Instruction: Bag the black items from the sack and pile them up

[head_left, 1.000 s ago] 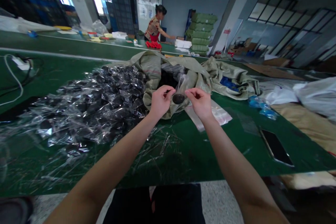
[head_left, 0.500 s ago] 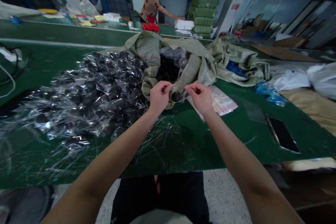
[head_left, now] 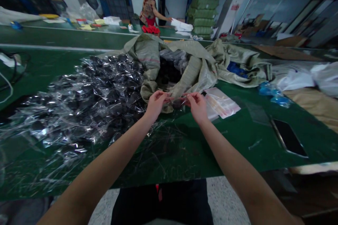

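Note:
Between my two hands a small clear plastic bag [head_left: 177, 104] is stretched, with a dark round piece inside it. My left hand [head_left: 156, 104] is closed in a pinch on the bag's left edge. At its right edge my right hand [head_left: 196, 104] pinches it too. A heap of black round pieces in clear plastic bags [head_left: 105, 95] lies to the left of my hands. Behind them an open woven sack [head_left: 194, 74] shows dark pieces in its mouth. A stack of flat clear bags [head_left: 223, 103] lies just right of my right hand.
A phone [head_left: 288, 137] lies on the green table [head_left: 185, 154] at the right. Another woven sack [head_left: 243, 65] holds something blue. Blue wrapped pieces [head_left: 276, 95] and white bags [head_left: 295, 77] are at the right. Across the far table a person [head_left: 150, 7] handles white material.
My hands have shifted slightly down and left, and the bag between them now looks pulled flat. The person across has drawn an arm back, and another person shows behind.

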Demonstrator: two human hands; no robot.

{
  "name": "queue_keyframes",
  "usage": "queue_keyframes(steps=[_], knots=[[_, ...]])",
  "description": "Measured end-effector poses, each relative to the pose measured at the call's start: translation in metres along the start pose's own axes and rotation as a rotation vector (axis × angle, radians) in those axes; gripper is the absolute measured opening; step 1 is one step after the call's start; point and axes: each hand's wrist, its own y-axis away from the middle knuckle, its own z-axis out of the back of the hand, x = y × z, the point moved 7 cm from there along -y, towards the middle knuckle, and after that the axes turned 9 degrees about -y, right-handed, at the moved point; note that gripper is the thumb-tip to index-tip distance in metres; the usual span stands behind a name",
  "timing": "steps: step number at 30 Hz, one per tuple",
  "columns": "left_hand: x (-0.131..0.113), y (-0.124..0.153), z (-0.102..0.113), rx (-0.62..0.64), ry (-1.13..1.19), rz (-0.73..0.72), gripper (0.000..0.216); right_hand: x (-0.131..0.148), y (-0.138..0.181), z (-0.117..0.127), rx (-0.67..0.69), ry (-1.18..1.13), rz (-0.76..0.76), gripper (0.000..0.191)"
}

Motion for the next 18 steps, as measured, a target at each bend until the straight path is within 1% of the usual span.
queue_keyframes(steps=[2, 4, 7, 14, 18], knots=[[0.003, 0.001, 0.001, 0.0, -0.023, 0.055, 0.025, -0.006, 0.003, -0.002, -0.015, -0.025, -0.049, 0.029], [0.004, 0.0, 0.003, 0.009, -0.063, 0.08, 0.028, -0.01, 0.004, -0.002, -0.031, -0.026, -0.069, 0.029], [0.002, -0.003, 0.005, 0.007, -0.125, 0.066, 0.035, -0.016, 0.005, 0.0, -0.028, -0.034, -0.096, 0.028], [-0.002, -0.003, -0.001, 0.021, -0.249, 0.021, 0.029, -0.032, 0.006, 0.002, 0.042, -0.065, -0.156, 0.025], [-0.001, -0.002, -0.005, 0.015, -0.28, 0.013, 0.029, -0.039, 0.003, 0.006, 0.002, -0.097, -0.157, 0.03]])
